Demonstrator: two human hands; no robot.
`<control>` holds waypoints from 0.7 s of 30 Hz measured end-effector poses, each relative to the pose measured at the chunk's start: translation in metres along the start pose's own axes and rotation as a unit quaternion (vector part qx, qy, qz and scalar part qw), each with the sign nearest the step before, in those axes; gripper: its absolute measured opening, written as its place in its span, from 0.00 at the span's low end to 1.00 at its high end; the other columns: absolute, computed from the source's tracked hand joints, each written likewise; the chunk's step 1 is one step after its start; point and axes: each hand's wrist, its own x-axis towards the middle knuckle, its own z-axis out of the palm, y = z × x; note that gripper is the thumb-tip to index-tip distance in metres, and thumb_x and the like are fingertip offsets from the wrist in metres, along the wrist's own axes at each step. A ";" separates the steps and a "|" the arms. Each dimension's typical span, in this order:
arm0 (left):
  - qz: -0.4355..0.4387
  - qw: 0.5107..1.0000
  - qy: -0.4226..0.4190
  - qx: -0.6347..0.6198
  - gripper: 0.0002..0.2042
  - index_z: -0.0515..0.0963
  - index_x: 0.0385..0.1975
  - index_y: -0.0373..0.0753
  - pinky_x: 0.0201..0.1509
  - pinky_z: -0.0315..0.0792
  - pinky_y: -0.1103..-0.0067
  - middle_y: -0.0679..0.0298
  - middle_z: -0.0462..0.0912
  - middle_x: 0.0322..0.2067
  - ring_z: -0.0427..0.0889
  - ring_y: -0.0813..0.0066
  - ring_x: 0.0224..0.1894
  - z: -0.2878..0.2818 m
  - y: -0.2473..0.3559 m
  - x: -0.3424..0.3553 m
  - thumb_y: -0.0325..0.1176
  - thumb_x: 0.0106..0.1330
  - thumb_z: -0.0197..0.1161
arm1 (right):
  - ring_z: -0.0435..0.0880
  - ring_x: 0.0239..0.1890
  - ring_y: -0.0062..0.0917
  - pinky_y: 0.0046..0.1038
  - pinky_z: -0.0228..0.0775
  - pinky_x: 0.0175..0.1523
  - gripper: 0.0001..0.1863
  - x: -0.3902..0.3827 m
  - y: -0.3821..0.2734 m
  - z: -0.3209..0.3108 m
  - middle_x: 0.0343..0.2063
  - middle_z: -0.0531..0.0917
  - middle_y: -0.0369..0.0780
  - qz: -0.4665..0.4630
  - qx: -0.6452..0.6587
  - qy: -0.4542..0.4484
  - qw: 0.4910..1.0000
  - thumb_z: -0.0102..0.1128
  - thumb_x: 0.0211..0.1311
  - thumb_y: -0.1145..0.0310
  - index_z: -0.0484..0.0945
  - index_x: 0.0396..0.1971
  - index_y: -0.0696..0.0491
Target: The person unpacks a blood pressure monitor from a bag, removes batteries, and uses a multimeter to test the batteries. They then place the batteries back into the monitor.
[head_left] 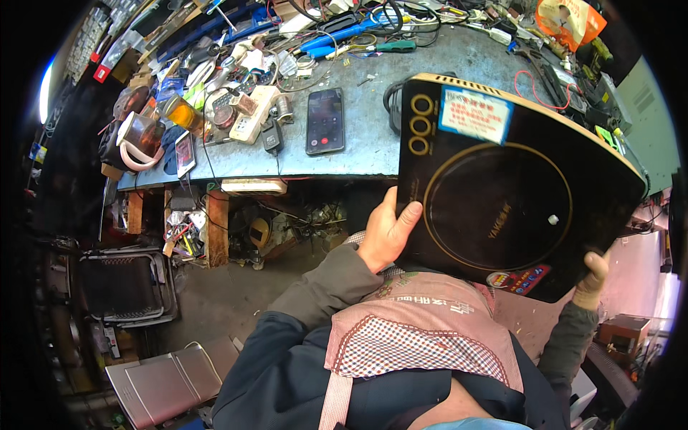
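Note:
I hold a black induction cooker (494, 193) in both hands, tilted at the front edge of the blue workbench, its glass top facing me. A gold ring marks the glass, with smaller rings and a white, blue-edged label at the far left corner. My left hand (387, 233) grips its left edge, thumb on the glass and the other fingers hidden behind. At the near right corner, my right hand (593, 278) is closed on the edge, thumb showing. To the left of the cooker, a black phone (325, 121) lies on the bench beside a black plug adapter (271, 136).
Tools, cables and small parts crowd the back of the workbench (369, 154). A white power strip (254, 115), a jar of amber liquid (183, 115) and a cup (140, 140) stand at the left. Below are a folding chair (125, 287) and a pinkish metal case (168, 383).

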 end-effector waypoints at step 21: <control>0.256 0.858 -0.430 -0.115 0.55 0.58 0.77 0.32 0.72 0.76 0.61 0.46 0.83 0.65 0.86 0.45 0.66 0.135 0.006 0.068 0.40 0.55 0.91 | 0.83 0.63 0.39 0.42 0.73 0.73 0.40 -0.285 -0.093 -0.143 0.59 0.85 0.45 -0.096 -0.147 0.243 0.954 0.65 0.32 0.82 0.80 0.57 0.58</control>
